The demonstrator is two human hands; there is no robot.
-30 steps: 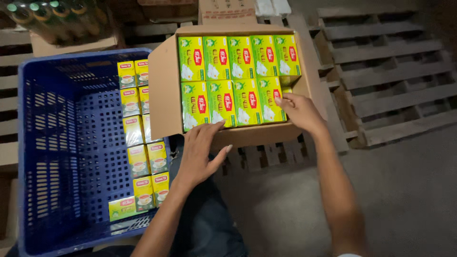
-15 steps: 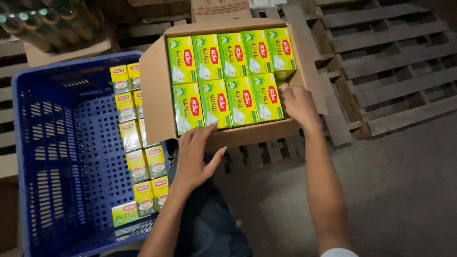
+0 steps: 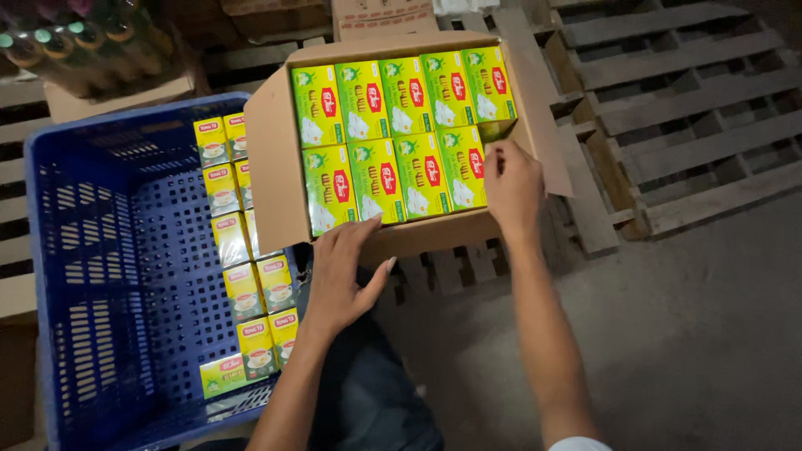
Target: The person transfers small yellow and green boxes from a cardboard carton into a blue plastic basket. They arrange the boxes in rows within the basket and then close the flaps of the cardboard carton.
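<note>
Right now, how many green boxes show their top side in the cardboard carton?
9. Five green boxes fill the far row, four fill the near row. The right hand covers the near row's right end, so more may be hidden.

An open brown cardboard carton [image 3: 280,179] is sitting tilted at twelve o'clock, packed with two rows of green-and-yellow tea boxes [image 3: 384,125] lying flat, faces up, edges touching.

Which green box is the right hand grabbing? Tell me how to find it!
Find the open cardboard carton beside the blue crate. Inside lie two rows of green and yellow boxes. The one you want is the box at the right end of the near row, the only one with the right hand on its edge.
</note>
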